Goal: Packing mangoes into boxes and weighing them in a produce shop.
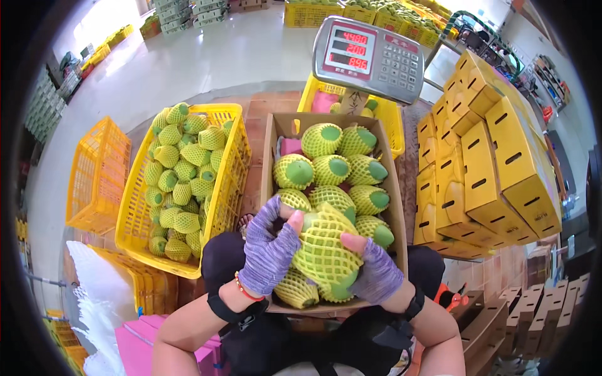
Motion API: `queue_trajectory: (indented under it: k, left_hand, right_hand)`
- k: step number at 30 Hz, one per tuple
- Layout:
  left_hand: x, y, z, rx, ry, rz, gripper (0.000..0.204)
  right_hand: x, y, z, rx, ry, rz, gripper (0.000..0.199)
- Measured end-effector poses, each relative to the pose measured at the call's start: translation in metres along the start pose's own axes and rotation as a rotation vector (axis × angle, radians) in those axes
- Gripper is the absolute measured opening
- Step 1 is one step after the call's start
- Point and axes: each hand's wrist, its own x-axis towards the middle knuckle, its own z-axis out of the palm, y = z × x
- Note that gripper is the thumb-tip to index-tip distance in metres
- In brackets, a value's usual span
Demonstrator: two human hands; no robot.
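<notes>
In front of me is an open cardboard box (396,207) holding several green mangoes (331,168), each in a yellow-green foam net sleeve. Over its near half, both my hands hold one large netted mango (326,247) between them. My left hand (271,247), in a purple fingerless glove, is closed on its left side, thumb on top. My right hand (375,266), gloved alike, grips the right side with its thumb against the net. The undersides of both hands are hidden. More netted mangoes lie under and around the held one.
A yellow crate (233,156) full of netted mangoes stands left of the box. Behind the box are a scale (370,59) with a lit red display and another yellow crate (396,125). Stacked yellow cartons (480,182) rise at right; a pink block (141,344) is lower left.
</notes>
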Motion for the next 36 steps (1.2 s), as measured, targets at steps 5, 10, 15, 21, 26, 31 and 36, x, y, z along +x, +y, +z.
queue_trajectory:
  k: [5, 10, 15, 21, 26, 31, 36]
  left_hand:
    - [0.009, 0.011, -0.015, -0.039, -0.057, -0.113, 0.019]
    - [0.003, 0.017, -0.026, -0.048, -0.343, -0.136, 0.038]
    - [0.005, 0.012, -0.029, 0.038, -0.399, -0.119, 0.043]
    - [0.013, 0.010, -0.028, 0.036, -0.411, -0.252, 0.043]
    - [0.059, 0.018, -0.050, 0.143, -0.143, -0.074, 0.041]
    - [0.119, 0.001, -0.071, 0.109, 0.071, 0.109, 0.046]
    - [0.143, -0.018, -0.072, 0.501, 0.066, 0.113, 0.058]
  right_hand:
    - [0.014, -0.003, -0.015, -0.155, 0.008, -0.104, 0.070]
    - [0.020, 0.008, -0.030, -0.099, -0.085, -0.133, 0.076]
    - [0.020, 0.011, -0.029, -0.156, -0.062, -0.147, 0.074]
    - [0.015, -0.001, -0.018, -0.165, -0.031, -0.130, 0.070]
    - [0.060, -0.066, 0.003, -0.958, -0.013, -0.654, 0.065]
    - [0.176, -0.117, 0.020, -1.501, -0.134, -1.040, 0.057]
    - [0.214, -0.125, 0.010, -2.195, 0.292, -0.641, 0.066]
